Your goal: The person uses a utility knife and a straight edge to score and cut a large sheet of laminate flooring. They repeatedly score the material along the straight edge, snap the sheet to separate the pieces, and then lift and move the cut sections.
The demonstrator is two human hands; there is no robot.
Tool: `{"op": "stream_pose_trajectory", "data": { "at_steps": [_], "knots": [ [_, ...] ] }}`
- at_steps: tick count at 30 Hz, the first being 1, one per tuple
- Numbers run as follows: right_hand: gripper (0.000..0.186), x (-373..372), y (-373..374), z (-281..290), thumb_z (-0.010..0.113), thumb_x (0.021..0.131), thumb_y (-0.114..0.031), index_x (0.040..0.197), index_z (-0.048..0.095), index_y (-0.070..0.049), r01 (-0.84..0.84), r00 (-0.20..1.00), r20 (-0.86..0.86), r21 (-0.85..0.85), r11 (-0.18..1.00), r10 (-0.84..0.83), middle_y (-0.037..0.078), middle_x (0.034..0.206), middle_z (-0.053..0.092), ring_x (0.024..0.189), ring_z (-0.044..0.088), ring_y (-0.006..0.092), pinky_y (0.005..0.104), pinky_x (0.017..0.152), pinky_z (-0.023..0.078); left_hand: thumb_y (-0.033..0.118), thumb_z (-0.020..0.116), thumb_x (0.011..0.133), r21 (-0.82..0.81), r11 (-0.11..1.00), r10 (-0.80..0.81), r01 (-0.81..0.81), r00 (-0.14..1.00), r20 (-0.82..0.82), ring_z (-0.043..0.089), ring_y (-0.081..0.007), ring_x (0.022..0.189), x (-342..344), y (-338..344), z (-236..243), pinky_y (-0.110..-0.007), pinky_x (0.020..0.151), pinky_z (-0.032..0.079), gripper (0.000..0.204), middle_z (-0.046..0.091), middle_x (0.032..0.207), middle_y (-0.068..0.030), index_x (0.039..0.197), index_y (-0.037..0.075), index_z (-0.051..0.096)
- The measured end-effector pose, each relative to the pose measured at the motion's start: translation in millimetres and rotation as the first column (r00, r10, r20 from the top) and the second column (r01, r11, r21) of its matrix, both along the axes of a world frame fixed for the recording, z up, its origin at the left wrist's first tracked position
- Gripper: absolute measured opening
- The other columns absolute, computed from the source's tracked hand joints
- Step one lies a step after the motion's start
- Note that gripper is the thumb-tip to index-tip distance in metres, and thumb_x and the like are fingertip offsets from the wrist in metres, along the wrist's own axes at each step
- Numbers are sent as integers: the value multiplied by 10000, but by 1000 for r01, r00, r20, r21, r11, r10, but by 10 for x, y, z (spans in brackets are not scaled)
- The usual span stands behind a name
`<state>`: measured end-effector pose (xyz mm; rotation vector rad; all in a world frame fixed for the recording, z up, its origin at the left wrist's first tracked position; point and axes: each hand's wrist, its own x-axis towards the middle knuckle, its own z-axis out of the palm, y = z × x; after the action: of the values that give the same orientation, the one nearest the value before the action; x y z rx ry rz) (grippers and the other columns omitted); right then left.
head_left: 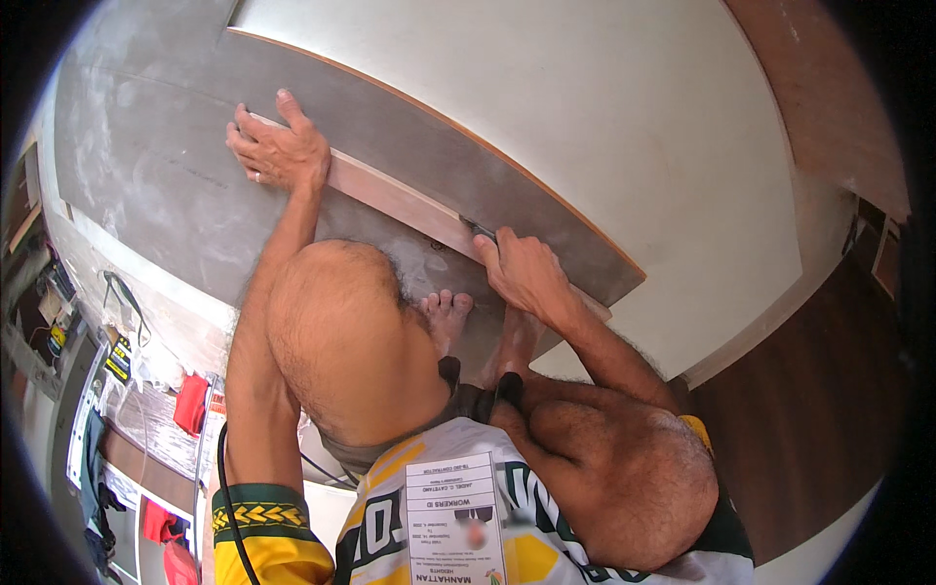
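Wood strip (395, 201) lay on grey board (195, 229), the left hand (285, 151) spread over its left end; the right hand (527, 274) gripped a dark cutter-like tool (475, 226) at its edge. Work seemed unfinished: I saw no complete cut.

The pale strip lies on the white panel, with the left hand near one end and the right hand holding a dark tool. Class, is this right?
The surface is wrong: the head view shows the pale strip lying on the grey board. The left hand near one end and the right hand holding a dark tool are correct.
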<state>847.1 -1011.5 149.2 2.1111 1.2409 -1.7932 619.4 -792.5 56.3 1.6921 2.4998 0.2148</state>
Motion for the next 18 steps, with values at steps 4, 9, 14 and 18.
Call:
{"op": "stream_pose_trajectory", "data": {
  "at_steps": [4,9,14,18],
  "knots": [
    [565,-28,58,-49,455,1060,-440,992,645,88,-29,1000,8,-26,999,29,359,838,678,855,678,545,581,814,546,629,451,996,3,1000,-6,6,1000,-11,278,-404,1465,26,-3,-18,-594,1166,222,782,255,1559,-236,1551,92,328],
    [580,16,-7,-89,451,1059,-446,991,664,90,-40,999,5,-53,998,40,354,852,686,861,685,536,580,815,553,633,473,987,13,1000,-3,3,1000,-6,276,-406,1475,24,-7,-66,-604,1173,231,787,280,1565,-231,1551,102,336],
    [582,279,-354,-18,446,1062,-450,1030,679,81,-85,995,32,-141,986,90,337,911,710,906,710,512,558,861,569,631,486,984,-8,1000,23,-23,999,-22,284,-394,1483,31,2,-26,-599,1172,254,788,285,1576,-222,1551,103,340],
    [588,443,-567,49,442,1062,-463,1058,678,75,-98,992,57,-212,972,113,322,930,716,912,719,487,556,854,573,629,489,984,-20,999,34,-35,998,-49,317,-394,1468,85,25,-43,-593,1172,266,788,296,1572,-215,1553,103,340]
  ]
}}
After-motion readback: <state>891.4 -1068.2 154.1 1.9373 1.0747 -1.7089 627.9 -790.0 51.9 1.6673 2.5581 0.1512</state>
